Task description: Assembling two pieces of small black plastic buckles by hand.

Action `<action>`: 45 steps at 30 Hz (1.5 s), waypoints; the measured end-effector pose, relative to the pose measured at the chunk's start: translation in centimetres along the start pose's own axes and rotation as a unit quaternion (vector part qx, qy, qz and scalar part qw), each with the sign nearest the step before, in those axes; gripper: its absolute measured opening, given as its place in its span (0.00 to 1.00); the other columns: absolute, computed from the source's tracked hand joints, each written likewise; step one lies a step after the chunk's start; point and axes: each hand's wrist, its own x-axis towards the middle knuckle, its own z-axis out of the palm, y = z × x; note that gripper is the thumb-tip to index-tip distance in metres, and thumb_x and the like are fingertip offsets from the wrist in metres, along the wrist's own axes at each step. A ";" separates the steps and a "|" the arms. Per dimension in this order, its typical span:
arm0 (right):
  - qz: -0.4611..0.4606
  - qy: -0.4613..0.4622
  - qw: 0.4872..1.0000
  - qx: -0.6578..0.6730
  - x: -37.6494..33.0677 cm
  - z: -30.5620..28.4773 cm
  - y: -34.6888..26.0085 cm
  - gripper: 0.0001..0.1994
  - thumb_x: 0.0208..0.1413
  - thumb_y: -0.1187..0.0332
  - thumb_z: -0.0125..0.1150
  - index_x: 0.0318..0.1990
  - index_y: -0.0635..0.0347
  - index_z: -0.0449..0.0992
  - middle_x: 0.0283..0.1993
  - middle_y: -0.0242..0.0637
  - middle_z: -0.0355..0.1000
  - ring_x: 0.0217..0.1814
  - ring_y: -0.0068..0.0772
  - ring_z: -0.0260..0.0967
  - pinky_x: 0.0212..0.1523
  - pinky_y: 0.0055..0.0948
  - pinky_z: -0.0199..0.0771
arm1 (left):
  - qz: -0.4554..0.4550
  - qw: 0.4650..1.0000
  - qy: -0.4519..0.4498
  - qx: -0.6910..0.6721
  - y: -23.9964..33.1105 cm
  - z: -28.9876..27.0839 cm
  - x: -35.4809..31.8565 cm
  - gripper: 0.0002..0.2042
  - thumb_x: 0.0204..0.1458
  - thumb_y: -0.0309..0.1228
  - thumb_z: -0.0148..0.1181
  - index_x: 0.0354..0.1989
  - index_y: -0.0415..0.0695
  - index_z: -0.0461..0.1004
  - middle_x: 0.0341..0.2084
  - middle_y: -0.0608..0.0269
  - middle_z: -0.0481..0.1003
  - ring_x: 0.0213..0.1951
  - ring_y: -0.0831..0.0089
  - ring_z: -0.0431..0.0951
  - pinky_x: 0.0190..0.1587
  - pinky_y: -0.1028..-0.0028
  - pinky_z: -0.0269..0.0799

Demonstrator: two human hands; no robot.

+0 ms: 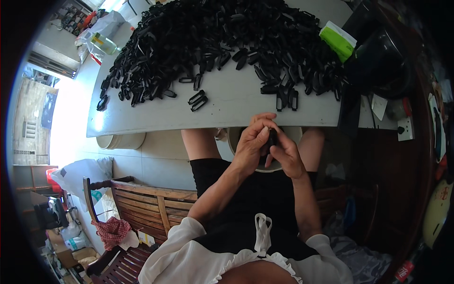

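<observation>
Both hands (267,149) pinch 1 small black part (272,138) below the table's (227,106) edge.

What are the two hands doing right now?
Left hand: closed on a small black plastic piece.
Right hand: closed on the same black piece, fingers pinching it.

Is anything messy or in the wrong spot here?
Mostly no. The black plastic pieces lie in one heap, but two sit apart nearer the table edge. Both hands hold one small black piece.

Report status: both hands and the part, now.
Left hand and right hand together, pinching one small black plastic piece. Held over a white bucket. Nothing blocking.
</observation>
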 end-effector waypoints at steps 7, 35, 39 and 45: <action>0.043 0.059 0.943 -0.323 -0.9 -3.5 1.1 0.17 0.52 0.60 0.62 0.28 0.68 0.69 0.21 0.36 0.66 0.23 0.27 0.67 0.23 0.25 0.66 | 0.113 0.954 0.054 0.273 1.6 -2.7 6.7 0.11 0.53 0.33 0.56 0.39 0.40 0.71 0.33 0.61 0.71 0.41 0.67 0.69 0.45 0.68 0.64; -0.030 0.098 0.992 -0.078 4.6 -0.4 -3.1 0.13 0.56 0.68 0.58 0.46 0.67 0.72 0.26 0.24 0.65 0.25 0.10 0.60 0.27 0.12 0.60 | -0.181 0.945 -0.128 -0.238 2.6 -3.8 3.5 0.23 0.53 0.35 0.60 0.55 0.39 0.63 0.38 0.53 0.73 0.29 0.76 0.71 0.33 0.79 0.67; -0.054 0.091 0.985 -0.133 3.6 -1.4 -1.5 0.09 0.54 0.70 0.60 0.39 0.66 0.74 0.24 0.23 0.65 0.27 0.10 0.59 0.28 0.11 0.57 | -0.195 0.946 -0.128 -0.227 1.4 -3.5 1.0 0.22 0.54 0.34 0.58 0.54 0.37 0.64 0.40 0.59 0.73 0.32 0.77 0.71 0.34 0.80 0.67; 0.047 0.095 0.980 -0.170 0.5 -3.8 -0.2 0.06 0.50 0.71 0.63 0.33 0.63 0.75 0.21 0.21 0.64 0.24 0.10 0.56 0.25 0.13 0.55 | -0.205 0.969 -0.087 -0.106 0.7 -5.3 -0.5 0.17 0.55 0.32 0.56 0.52 0.38 0.69 0.41 0.62 0.73 0.39 0.78 0.72 0.38 0.81 0.69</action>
